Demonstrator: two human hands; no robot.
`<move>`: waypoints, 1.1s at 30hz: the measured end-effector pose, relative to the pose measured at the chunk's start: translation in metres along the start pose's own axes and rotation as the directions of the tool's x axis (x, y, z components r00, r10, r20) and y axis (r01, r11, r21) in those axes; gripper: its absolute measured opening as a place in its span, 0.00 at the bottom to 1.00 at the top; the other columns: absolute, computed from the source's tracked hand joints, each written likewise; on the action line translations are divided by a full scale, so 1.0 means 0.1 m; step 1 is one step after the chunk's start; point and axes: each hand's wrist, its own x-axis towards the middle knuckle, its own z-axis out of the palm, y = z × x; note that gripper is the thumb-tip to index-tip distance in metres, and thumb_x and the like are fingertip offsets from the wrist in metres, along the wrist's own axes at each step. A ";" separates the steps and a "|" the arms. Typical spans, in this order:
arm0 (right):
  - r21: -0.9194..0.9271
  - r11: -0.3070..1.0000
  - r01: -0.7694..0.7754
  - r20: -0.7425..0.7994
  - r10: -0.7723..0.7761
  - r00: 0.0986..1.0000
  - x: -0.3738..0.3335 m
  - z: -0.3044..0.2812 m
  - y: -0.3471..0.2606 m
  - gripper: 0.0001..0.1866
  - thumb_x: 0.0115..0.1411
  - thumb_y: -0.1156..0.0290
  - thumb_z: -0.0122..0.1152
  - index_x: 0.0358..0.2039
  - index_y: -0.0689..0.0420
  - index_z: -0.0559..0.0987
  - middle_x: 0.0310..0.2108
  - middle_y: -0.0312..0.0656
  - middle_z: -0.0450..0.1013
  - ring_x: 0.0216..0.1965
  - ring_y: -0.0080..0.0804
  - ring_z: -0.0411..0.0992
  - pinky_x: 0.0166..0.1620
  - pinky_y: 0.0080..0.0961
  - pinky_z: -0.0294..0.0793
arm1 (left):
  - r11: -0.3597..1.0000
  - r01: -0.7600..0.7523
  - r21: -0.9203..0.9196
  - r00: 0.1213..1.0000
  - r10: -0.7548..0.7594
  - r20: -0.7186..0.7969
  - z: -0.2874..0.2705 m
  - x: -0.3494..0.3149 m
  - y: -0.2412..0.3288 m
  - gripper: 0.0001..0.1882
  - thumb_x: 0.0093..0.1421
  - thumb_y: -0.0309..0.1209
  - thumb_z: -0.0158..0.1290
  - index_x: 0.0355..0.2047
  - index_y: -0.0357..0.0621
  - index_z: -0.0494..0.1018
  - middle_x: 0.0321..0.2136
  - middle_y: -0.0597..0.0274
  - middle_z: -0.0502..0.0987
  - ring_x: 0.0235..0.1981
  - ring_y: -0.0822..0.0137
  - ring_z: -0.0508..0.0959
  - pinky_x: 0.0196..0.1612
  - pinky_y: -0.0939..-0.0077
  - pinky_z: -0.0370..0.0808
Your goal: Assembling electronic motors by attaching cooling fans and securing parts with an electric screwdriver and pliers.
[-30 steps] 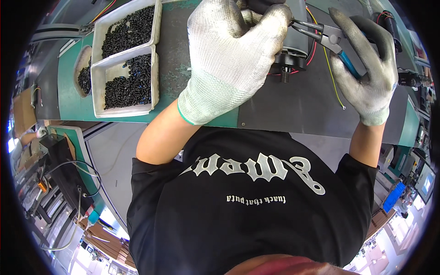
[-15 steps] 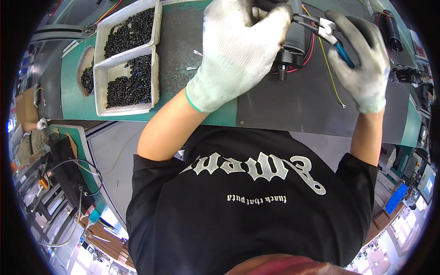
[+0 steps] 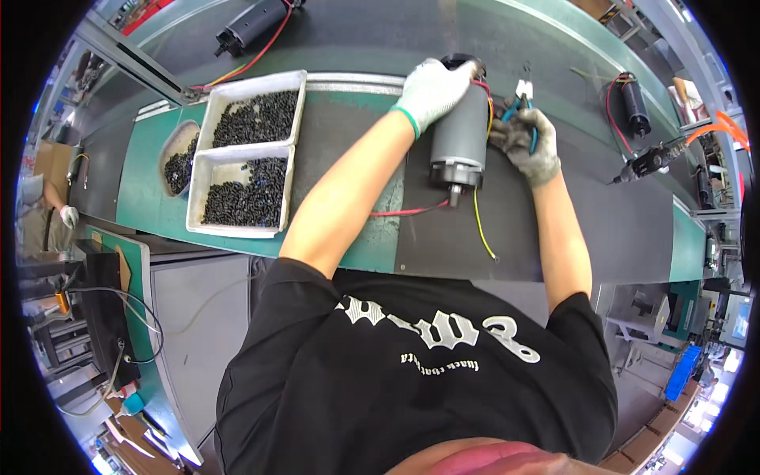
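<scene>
- At the far end of a gray motor, the gloved left hand is curled closed over the rim; whether its fingertips also pinch something small, I cannot tell.
- Just right of the motor, the gloved right hand is half curled around the blue handles of some pliers, whose metal nose points away from the person.
- The motor sits between the hands, above the dark part of the workbench, its shaft toward the person.
- Near the shaft, a red wire runs left and a yellow-green wire trails toward the bench's near edge.
- Left of the left forearm, a near white box and a far white box hold black screws; a small dish beside them holds more.
- Farther off are a dark motor at upper left, a smaller motor at right, and a power screwdriver below that.
- At far left shows another person's gloved hand.
</scene>
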 end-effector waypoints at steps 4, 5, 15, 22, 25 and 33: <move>-0.257 0.920 0.295 0.111 -0.275 0.955 -0.64 0.51 -0.11 0.21 0.48 0.63 0.59 0.42 0.59 0.73 0.32 0.42 0.70 0.31 0.36 0.69 0.36 0.30 0.67 | 0.958 -0.277 -0.080 0.943 0.255 -0.213 -0.04 -0.59 0.37 0.50 0.46 0.57 0.62 0.55 0.23 0.61 0.48 0.31 0.71 0.51 0.41 0.73 0.54 0.58 0.71; -0.447 0.841 0.305 0.168 -0.256 0.952 -0.89 0.57 -0.20 0.23 0.45 0.65 0.60 0.43 0.60 0.73 0.34 0.43 0.71 0.35 0.37 0.71 0.39 0.31 0.69 | 0.887 -0.432 -0.161 0.888 0.388 -0.246 -0.08 -0.79 0.39 0.52 0.44 0.54 0.66 0.56 0.23 0.58 0.48 0.33 0.71 0.51 0.41 0.74 0.54 0.57 0.72; -0.881 -0.466 0.081 0.221 -0.253 0.942 -1.44 1.84 -0.76 0.30 0.34 0.76 0.51 0.44 0.70 0.77 0.41 0.53 0.72 0.43 0.40 0.72 0.51 0.31 0.69 | 0.307 -0.949 -0.077 0.311 0.860 -0.405 -0.15 -1.27 0.38 0.51 0.29 0.45 0.75 0.52 0.31 0.66 0.44 0.48 0.73 0.44 0.53 0.76 0.47 0.65 0.74; -0.837 -0.547 0.021 0.206 -0.279 0.938 -1.46 1.96 -0.70 0.28 0.39 0.74 0.54 0.44 0.69 0.77 0.40 0.53 0.72 0.42 0.42 0.73 0.48 0.32 0.70 | 0.277 -0.960 -0.049 0.279 0.920 -0.276 -0.15 -1.29 0.37 0.42 0.30 0.43 0.76 0.42 0.32 0.70 0.37 0.50 0.75 0.37 0.58 0.76 0.41 0.70 0.73; -0.799 -0.602 0.014 0.225 -0.276 0.935 -1.40 2.00 -0.71 0.27 0.40 0.71 0.56 0.44 0.68 0.78 0.38 0.53 0.72 0.40 0.42 0.73 0.46 0.32 0.71 | 0.269 -0.962 -0.041 0.271 0.938 -0.215 -0.18 -1.28 0.39 0.38 0.31 0.42 0.76 0.38 0.32 0.71 0.34 0.51 0.76 0.35 0.61 0.76 0.38 0.72 0.73; -0.698 -0.716 0.007 0.265 -0.249 0.932 -1.15 2.11 -0.78 0.26 0.43 0.62 0.62 0.41 0.65 0.80 0.35 0.53 0.73 0.36 0.43 0.73 0.41 0.34 0.73 | 0.306 -0.945 -0.113 0.321 0.935 -0.148 -0.23 -1.33 0.37 0.36 0.30 0.42 0.77 0.34 0.31 0.72 0.32 0.51 0.77 0.33 0.63 0.77 0.36 0.74 0.73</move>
